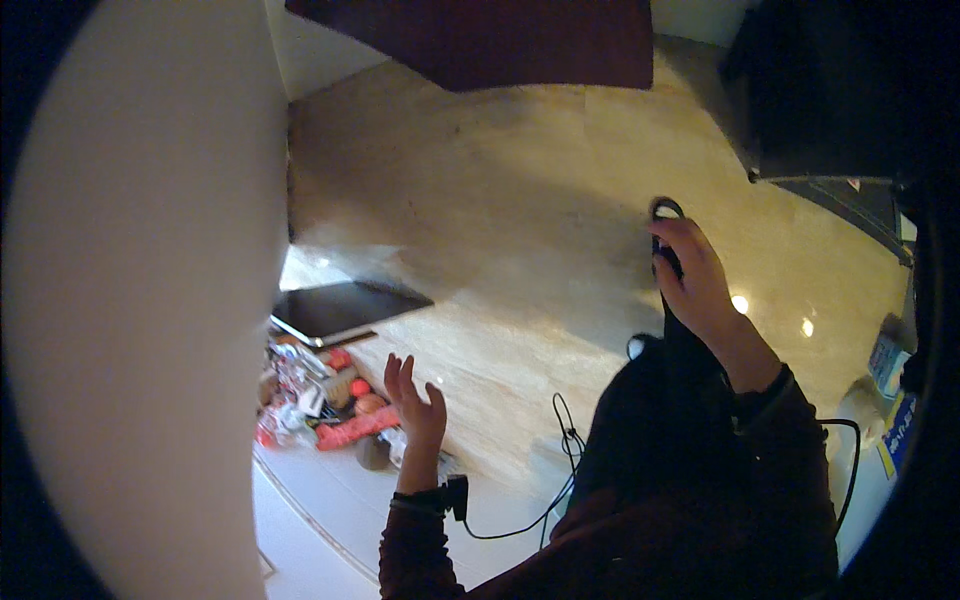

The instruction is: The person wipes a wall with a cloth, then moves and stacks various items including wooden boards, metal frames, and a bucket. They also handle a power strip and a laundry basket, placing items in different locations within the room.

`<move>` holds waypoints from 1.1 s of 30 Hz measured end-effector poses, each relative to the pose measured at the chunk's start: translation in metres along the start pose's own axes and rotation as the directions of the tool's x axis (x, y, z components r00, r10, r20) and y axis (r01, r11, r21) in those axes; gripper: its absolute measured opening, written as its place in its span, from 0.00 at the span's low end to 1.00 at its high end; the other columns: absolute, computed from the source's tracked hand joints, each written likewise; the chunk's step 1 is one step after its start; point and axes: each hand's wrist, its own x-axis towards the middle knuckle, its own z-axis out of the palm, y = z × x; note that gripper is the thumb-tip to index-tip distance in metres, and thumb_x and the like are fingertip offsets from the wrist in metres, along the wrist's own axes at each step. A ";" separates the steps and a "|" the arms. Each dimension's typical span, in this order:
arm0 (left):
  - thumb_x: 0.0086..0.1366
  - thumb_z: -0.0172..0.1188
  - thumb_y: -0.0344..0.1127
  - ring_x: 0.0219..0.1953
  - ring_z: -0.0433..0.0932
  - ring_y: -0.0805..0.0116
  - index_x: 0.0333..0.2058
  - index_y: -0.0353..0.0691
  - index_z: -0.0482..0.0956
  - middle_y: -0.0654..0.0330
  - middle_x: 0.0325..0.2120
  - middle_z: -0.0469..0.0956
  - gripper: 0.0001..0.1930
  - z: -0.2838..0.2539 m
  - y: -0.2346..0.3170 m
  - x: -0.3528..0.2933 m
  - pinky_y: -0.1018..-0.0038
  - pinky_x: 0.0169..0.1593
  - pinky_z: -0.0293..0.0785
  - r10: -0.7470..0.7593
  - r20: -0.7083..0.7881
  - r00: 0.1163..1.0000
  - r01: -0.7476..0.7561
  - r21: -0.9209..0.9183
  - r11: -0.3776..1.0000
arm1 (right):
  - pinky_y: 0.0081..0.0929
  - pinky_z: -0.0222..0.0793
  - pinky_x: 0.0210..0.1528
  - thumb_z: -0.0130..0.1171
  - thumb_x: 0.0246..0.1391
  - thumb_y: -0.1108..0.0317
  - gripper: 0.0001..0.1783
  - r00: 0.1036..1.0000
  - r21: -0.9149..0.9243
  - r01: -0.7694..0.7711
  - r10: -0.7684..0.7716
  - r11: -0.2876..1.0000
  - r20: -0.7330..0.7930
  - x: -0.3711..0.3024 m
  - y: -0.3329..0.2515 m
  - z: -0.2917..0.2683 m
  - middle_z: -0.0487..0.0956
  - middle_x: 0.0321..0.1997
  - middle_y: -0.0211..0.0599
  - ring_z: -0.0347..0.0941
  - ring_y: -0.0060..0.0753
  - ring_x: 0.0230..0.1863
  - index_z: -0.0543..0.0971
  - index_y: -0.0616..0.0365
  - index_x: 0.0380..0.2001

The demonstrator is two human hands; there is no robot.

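Note:
My right hand (697,278) is out over the floor, its fingers curled round a black object with a looped end (667,209). The palm covers most of that object, so its kind does not show. My left hand (416,408) hangs open at lower left, fingers apart and nothing in it. Beside it lies a pile of small items (325,395) in clear wrappers, with red, brown and white pieces. A flat black panel with a silver edge (350,308) leans just beyond the pile.
A pale wall (150,300) fills the left side. A dark red panel (540,40) hangs at the top, and a black case-like shape (820,110) stands at far right. A thin black cable (515,533) runs from my left wrist. Blue and yellow packages (893,430) lie at right.

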 end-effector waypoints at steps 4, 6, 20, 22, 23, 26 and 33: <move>0.43 0.48 0.22 0.54 0.53 0.49 0.47 0.36 0.61 0.46 0.49 0.56 0.26 -0.036 -0.027 -0.147 0.59 0.55 0.50 -0.149 0.003 0.989 0.149 -0.013 0.989 | 0.34 0.63 0.43 0.49 0.39 0.77 0.20 0.985 0.054 0.169 -0.170 0.984 0.004 -0.033 -0.057 0.007 0.67 0.39 0.44 0.64 0.47 0.42 0.66 0.57 0.41; 0.43 0.48 0.21 0.54 0.53 0.50 0.47 0.36 0.61 0.47 0.50 0.56 0.27 -0.050 -0.039 -0.197 0.59 0.56 0.49 -0.204 -0.070 0.976 0.204 -0.013 0.979 | 0.34 0.63 0.42 0.49 0.39 0.77 0.19 0.974 0.072 0.223 -0.225 0.972 0.007 -0.036 -0.082 0.005 0.67 0.39 0.44 0.64 0.47 0.41 0.67 0.56 0.40; 0.42 0.48 0.19 0.49 0.61 0.50 0.46 0.39 0.62 0.47 0.50 0.55 0.27 0.054 0.104 -0.382 0.65 0.52 0.59 -0.584 0.086 0.807 0.576 -0.332 0.747 | 0.27 0.62 0.41 0.49 0.37 0.81 0.22 0.781 0.043 0.519 -0.494 0.854 0.382 -0.100 -0.097 0.035 0.67 0.40 0.41 0.65 0.37 0.36 0.67 0.57 0.41; 0.42 0.48 0.19 0.50 0.60 0.50 0.47 0.40 0.61 0.47 0.50 0.54 0.28 0.057 0.117 -0.409 0.66 0.52 0.59 -0.648 0.072 0.759 0.626 -0.355 0.694 | 0.26 0.62 0.40 0.49 0.38 0.81 0.22 0.760 0.023 0.540 -0.499 0.841 0.416 -0.108 -0.097 0.040 0.67 0.40 0.41 0.65 0.35 0.36 0.67 0.57 0.42; 0.42 0.47 0.18 0.50 0.60 0.51 0.47 0.40 0.61 0.48 0.50 0.54 0.28 0.061 0.123 -0.426 0.66 0.52 0.59 -0.674 0.068 0.736 0.646 -0.368 0.669 | 0.26 0.62 0.40 0.49 0.39 0.81 0.22 0.713 0.027 0.607 -0.560 0.794 0.422 -0.113 -0.098 0.048 0.67 0.40 0.41 0.65 0.35 0.36 0.67 0.58 0.42; 0.42 0.47 0.17 0.50 0.59 0.52 0.46 0.40 0.61 0.47 0.50 0.54 0.28 0.071 0.118 -0.482 0.65 0.52 0.58 -0.756 0.033 0.654 0.708 -0.379 0.596 | 0.25 0.63 0.40 0.49 0.40 0.81 0.20 0.606 0.059 0.721 -0.669 0.690 0.429 -0.134 -0.109 0.088 0.67 0.40 0.41 0.65 0.35 0.37 0.67 0.58 0.41; 0.43 0.48 0.18 0.50 0.59 0.51 0.46 0.39 0.61 0.47 0.50 0.54 0.27 0.111 0.124 -0.609 0.65 0.52 0.58 -0.899 -0.036 0.436 0.815 -0.409 0.411 | 0.28 0.63 0.42 0.50 0.40 0.77 0.20 0.309 0.221 0.796 -0.692 0.563 0.653 -0.250 -0.168 0.200 0.67 0.40 0.43 0.65 0.40 0.39 0.67 0.57 0.41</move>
